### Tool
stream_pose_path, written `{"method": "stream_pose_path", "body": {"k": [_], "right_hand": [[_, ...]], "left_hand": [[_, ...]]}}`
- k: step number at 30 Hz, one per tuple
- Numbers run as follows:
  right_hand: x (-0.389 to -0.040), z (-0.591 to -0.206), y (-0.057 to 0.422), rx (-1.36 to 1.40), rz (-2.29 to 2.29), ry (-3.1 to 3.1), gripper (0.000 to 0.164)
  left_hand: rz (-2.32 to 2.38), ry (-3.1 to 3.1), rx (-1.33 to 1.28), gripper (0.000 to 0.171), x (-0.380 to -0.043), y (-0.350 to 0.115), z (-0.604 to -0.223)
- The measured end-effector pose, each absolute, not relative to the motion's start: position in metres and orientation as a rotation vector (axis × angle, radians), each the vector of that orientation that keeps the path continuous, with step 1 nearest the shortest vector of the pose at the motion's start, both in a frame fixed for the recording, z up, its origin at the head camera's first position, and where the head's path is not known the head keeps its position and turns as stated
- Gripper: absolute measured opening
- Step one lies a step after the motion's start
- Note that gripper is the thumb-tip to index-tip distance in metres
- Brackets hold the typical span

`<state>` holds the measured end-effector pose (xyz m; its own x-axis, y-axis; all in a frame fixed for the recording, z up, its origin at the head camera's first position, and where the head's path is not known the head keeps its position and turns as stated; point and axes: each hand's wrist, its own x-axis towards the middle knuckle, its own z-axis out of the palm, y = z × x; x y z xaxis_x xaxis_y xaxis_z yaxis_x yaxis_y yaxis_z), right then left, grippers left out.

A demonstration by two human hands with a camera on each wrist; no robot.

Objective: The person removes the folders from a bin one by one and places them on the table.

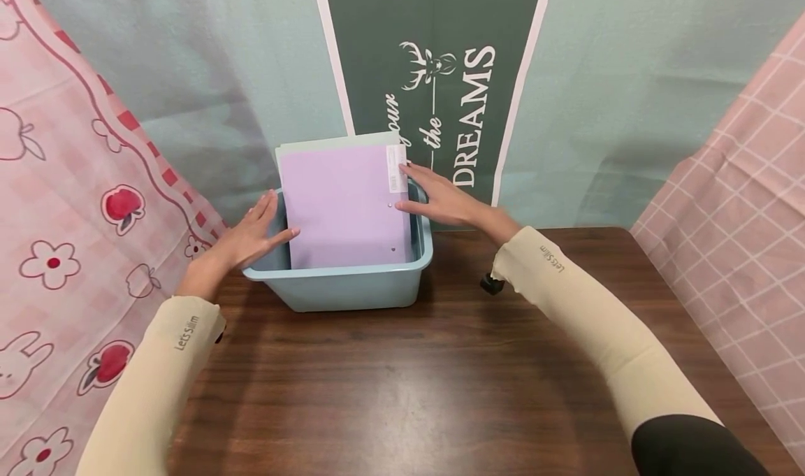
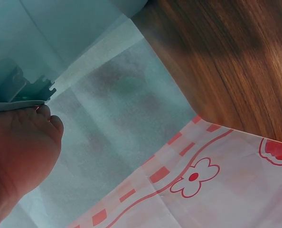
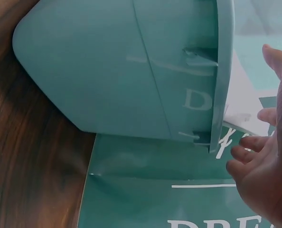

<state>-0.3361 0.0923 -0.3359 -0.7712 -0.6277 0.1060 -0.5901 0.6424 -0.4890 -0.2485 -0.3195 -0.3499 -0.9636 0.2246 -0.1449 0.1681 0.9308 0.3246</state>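
Head view takes in a blue tub (image 1: 352, 291) on a brown wooden counter (image 1: 409, 406), with a purple folder (image 1: 339, 210) standing in it, tilted slightly, and a pale green folder (image 1: 371, 140) just behind. The tub's front wall hides their lower edges. The left hand (image 1: 248, 238) is spread at the tub's left rim, its thumb out toward the purple folder's left edge. The right hand (image 1: 443, 198) is spread too, its thumb and fingertips at that folder's right edge; whether they press on it I cannot tell.

A green cloth (image 1: 585, 98) closes off the back, a pink cloth with apples and flowers (image 1: 50, 196) the left side, and a pink checked cloth (image 1: 723, 210) the right. A small black object (image 1: 492, 284) shows beneath the right sleeve (image 1: 604, 322).

The green cloth reads "your", "the" and "DREAMS" beside a deer's head; the folders cover part of the lettering. A white label (image 1: 395, 168) on the purple folder carries print too small to read. "Lets" is legible on both cream sleeves.

Left wrist view adds fingertips at the rim's underside; right wrist view adds the tub's outer wall and the ribs under its rim.
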Motion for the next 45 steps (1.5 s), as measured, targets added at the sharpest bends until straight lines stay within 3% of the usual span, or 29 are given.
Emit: {"method": "stream_pose_path", "body": {"k": [26,45], "right_hand": [[-0.344,-0.341,0.07,-0.888,-1.382,2.555,0.079],[-0.346,-0.335,0.056,-1.136,-1.309,2.515,0.082]], "left_hand": [[0.473,2.899,0.284,0.102,-0.249,-0.317,-0.349],[0.465,2.915,0.277,0.101,-0.249,-0.318,-0.351]]}}
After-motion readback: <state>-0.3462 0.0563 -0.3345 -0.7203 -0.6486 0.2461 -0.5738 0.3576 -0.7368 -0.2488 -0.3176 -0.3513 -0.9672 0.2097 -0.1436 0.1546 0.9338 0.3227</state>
